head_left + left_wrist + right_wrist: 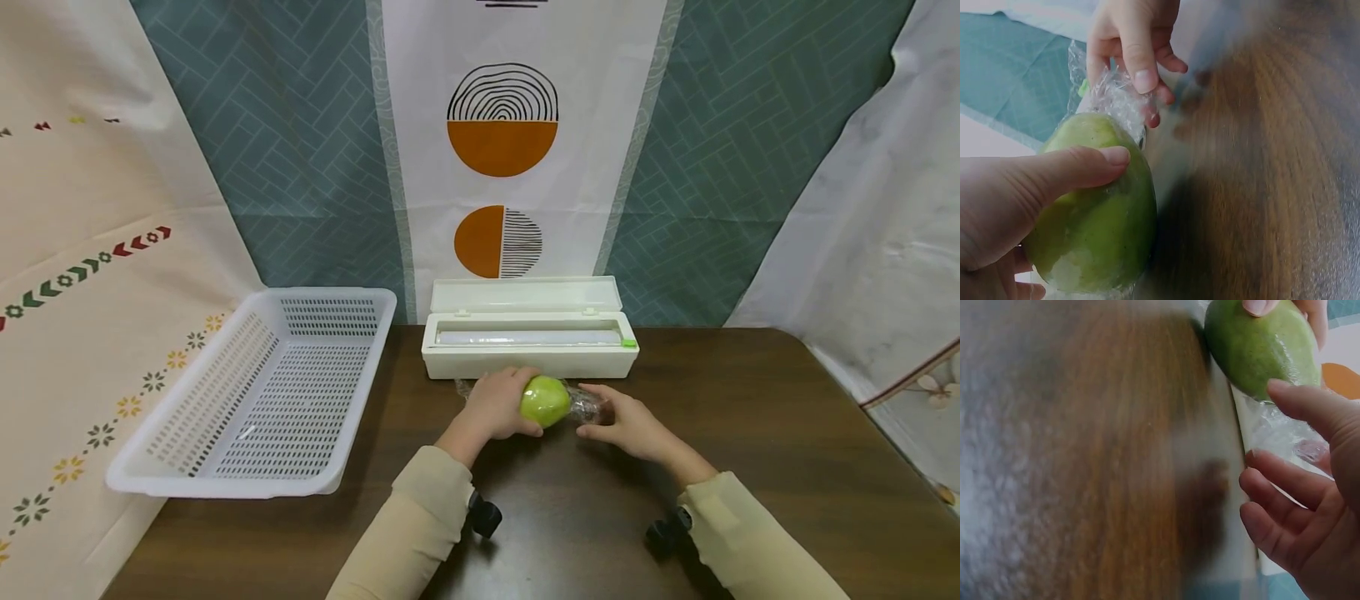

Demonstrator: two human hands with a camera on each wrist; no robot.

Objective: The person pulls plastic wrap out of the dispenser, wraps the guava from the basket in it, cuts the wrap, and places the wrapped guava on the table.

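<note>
A green mango [545, 401] wrapped in clear film is held just above the table at the middle. My left hand [497, 406] grips it from the left, the thumb [1094, 167] lying across its skin in the left wrist view. From the fruit's right end sticks out a crumpled tail of plastic wrap [585, 406]. My right hand [628, 423] has this tail between thumb and index finger, while its other fingers [1272, 528] are loosely bent. Another bit of film shows left of my left hand. Behind both hands stands a white cling film dispenser [531, 362], lid raised, a roll inside.
To the left, a white perforated plastic basket [348, 392] sits on the dark wooden table [750, 433]. Patterned cloths [300, 167] hang along the back and sides. The dispenser has a small green slider [628, 342] at its right end.
</note>
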